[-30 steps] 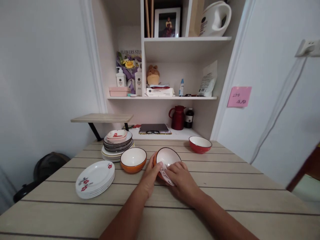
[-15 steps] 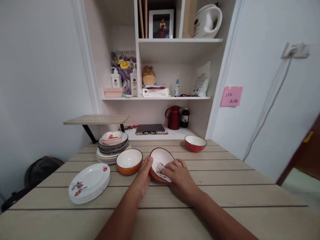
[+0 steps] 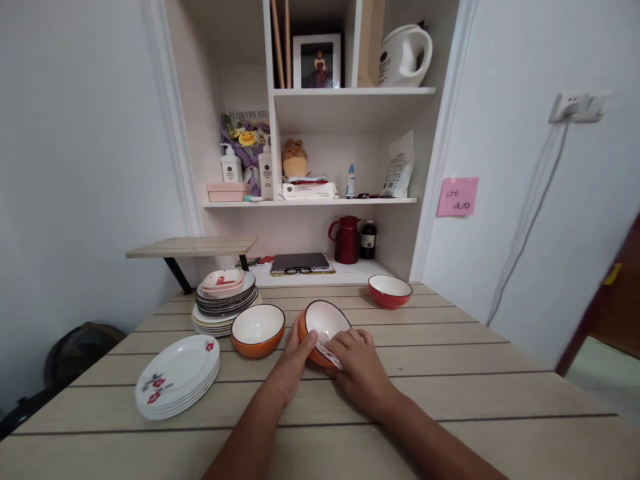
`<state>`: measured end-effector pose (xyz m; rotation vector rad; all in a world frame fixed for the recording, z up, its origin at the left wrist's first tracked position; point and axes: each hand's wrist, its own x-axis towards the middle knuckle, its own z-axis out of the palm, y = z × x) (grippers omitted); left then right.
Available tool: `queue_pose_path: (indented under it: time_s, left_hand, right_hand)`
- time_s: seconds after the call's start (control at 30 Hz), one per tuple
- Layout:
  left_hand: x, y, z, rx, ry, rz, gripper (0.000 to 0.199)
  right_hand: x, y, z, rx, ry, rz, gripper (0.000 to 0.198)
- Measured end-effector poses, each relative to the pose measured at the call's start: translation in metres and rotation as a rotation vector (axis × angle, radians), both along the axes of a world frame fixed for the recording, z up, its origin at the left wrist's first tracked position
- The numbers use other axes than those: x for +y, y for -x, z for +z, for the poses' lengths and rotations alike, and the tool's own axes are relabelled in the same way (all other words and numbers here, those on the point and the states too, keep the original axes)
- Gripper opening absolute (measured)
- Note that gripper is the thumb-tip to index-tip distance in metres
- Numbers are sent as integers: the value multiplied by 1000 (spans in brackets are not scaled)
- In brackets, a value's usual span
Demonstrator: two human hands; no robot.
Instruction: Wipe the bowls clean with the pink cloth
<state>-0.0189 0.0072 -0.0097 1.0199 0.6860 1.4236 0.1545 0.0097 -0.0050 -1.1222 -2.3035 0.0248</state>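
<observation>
An orange bowl (image 3: pixel 327 319) with a white inside and dark rim is tilted up toward the right over the table. My left hand (image 3: pixel 291 363) grips its left side, with the thumb over the rim. Closed around a pale cloth (image 3: pixel 330 352), my right hand (image 3: pixel 361 367) presses at the near right rim, fingers reaching inside. Part of the cloth is hidden under those fingers. Just left of my left hand, a second orange bowl (image 3: pixel 258 329) stands upright. Farther off to the right is a red bowl (image 3: pixel 390 291).
On the left lie a stack of white flowered plates (image 3: pixel 180 375) and a taller pile of dishes (image 3: pixel 227 300) below a small raised shelf (image 3: pixel 193 247). At the back stand a red jug (image 3: pixel 346 240), a dark bottle (image 3: pixel 368 240) and a laptop (image 3: pixel 300 261) with glasses on it.
The bowl has tipped more steeply, showing more of its orange outside. My left thumb sits lower on the rim, and my right fingers cover more of the cloth. The view has shifted slightly.
</observation>
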Motion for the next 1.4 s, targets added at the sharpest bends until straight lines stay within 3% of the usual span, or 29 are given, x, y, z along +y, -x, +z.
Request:
queue_pose_path:
  time_s: [0.27, 0.43, 0.63, 0.93, 1.13, 1.4]
  left_hand:
    - [1, 1, -5, -97, -25, -107, 91]
    - [-1, -2, -4, -43, -29, -72, 93]
    - [-2, -7, 1, -76, -20, 21, 77]
    - [-2, 0, 7, -118, 23, -65, 71]
    - [-2, 3, 8, -133, 23, -107, 63]
    - [-3, -4, 1, 27, 34, -36, 81]
  right_hand:
    - [1, 4, -5, 77, 47, -23, 24]
    - [2, 3, -4, 45, 18, -25, 23]
    - [2, 1, 0, -60, -67, 1, 29]
    - [12, -19, 5, -149, -231, 42, 31]
    - [5, -8, 4, -188, -143, 49, 27]
    - [-8, 12, 4, -149, -74, 11, 24]
